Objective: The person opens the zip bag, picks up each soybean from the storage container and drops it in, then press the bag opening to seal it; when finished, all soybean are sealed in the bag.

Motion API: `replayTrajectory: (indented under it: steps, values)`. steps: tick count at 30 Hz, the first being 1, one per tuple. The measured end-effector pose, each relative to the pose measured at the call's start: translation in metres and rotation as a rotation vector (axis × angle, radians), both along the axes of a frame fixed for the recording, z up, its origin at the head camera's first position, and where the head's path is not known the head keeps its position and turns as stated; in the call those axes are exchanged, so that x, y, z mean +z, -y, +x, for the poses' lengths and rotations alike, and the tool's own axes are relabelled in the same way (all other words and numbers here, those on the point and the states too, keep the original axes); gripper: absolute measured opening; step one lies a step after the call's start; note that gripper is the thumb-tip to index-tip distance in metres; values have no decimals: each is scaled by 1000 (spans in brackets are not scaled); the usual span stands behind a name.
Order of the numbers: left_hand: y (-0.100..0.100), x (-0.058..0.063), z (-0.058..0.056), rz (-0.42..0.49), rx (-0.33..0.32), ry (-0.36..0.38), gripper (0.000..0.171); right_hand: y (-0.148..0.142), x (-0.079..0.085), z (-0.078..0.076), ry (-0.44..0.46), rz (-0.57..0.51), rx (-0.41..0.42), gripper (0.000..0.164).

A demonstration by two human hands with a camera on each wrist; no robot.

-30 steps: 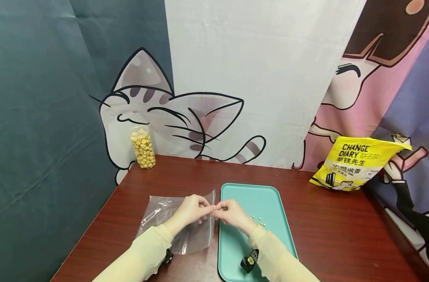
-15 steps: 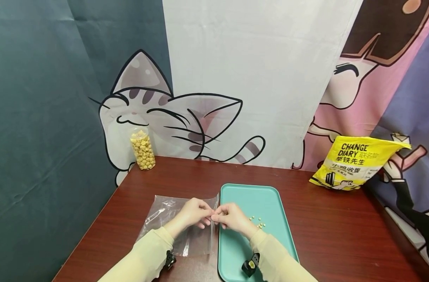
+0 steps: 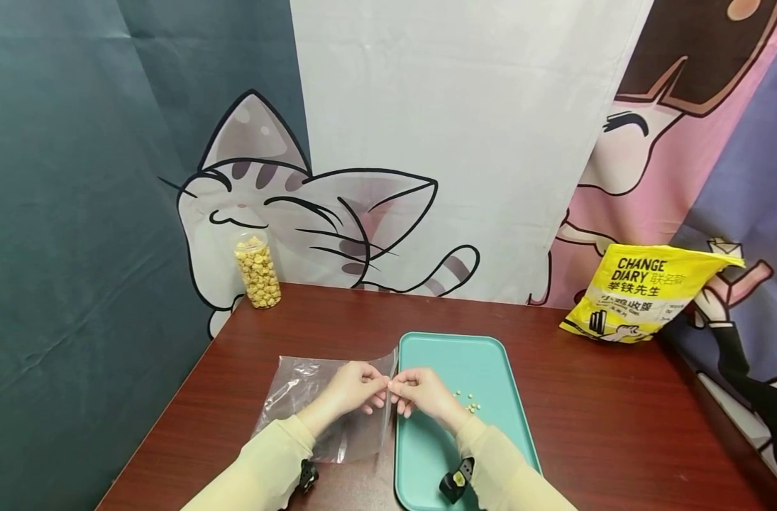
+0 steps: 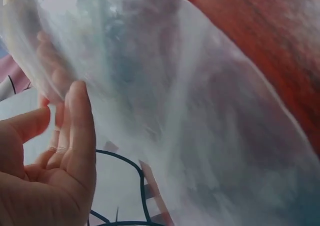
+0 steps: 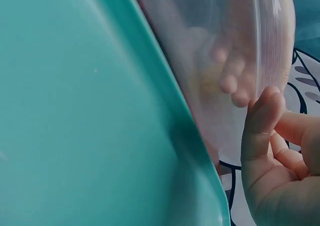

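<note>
A clear zip-lock bag point(image 3: 295, 383) lies flat on the table, its zip edge raised toward the tray. My left hand point(image 3: 357, 387) reaches over the bag and pinches that edge between thumb and fingers. Opposite it, my right hand point(image 3: 423, 390) pinches the same edge, the fingertips of both hands nearly meeting. In the right wrist view, the right thumb and forefinger grip beside the ridged zip strip point(image 5: 265, 41), and the left fingers show through the film. The left wrist view has the left hand point(image 4: 60, 166) beside the bag's film point(image 4: 185, 101); its pinching point is partly hidden.
A teal tray point(image 3: 452, 348) with several small pale yellow pellets point(image 3: 472, 408) lies under the right forearm. At the back left stands a clear jar of popcorn point(image 3: 258, 273). A yellow snack bag point(image 3: 640, 291) leans at the back right, on the brown table point(image 3: 605, 411).
Both hands have shifted slightly toward me, and the bag's zip edge has come a little to the right, near the tray's rim. The pinching fingers have adjusted slightly.
</note>
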State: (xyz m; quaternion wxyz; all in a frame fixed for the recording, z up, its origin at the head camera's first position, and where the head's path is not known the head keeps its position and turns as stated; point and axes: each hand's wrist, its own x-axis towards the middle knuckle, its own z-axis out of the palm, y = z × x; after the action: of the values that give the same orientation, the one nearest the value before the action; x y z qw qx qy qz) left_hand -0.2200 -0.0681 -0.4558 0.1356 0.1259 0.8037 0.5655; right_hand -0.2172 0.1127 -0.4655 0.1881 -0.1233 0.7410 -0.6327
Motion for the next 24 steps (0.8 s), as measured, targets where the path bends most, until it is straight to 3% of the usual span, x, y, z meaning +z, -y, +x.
replayTrajectory:
  steps: [10, 16, 20, 24]
  values:
    - [3, -2, 2, 74, -22, 48, 24, 0, -1, 0, 32, -33, 45, 23]
    - [2, 0, 2, 75, -11, 24, 17, 1, -1, 2, 21, -27, 66, 22]
    - [2, 0, 3, 42, 14, -7, 14, 2, -1, 4, 25, -21, 51, 21]
    - [0, 1, 6, -71, 44, -99, 11, 3, 0, 6, 39, -23, 41, 21]
